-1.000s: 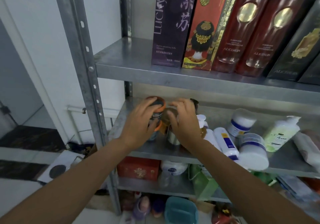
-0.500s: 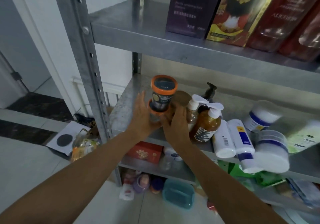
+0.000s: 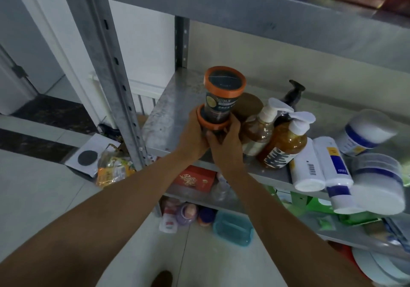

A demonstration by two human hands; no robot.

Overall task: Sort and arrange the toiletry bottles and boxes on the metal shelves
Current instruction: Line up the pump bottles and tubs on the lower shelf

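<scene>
Two dark jars with orange lids stand stacked on the middle metal shelf [image 3: 164,107]. The upper jar [image 3: 221,96] is in full view. Only the orange lid of the lower jar [image 3: 203,118] shows, since my left hand [image 3: 195,138] and my right hand [image 3: 226,144] wrap around its body from both sides. Right beside them stand a brown-lidded jar [image 3: 248,105] and two amber pump bottles [image 3: 284,142], with a dark pump bottle [image 3: 292,93] behind.
White tubes [image 3: 310,169] and white tubs [image 3: 377,182] lie tipped on the shelf's right part. A steel upright [image 3: 111,69] stands at the left. Boxes sit on the shelf above. A red box [image 3: 195,178] and a teal container [image 3: 233,229] sit lower down.
My hands slid from the top of the jars down to the lower jar. The stack now stands upright in view. The camera tilted downward.
</scene>
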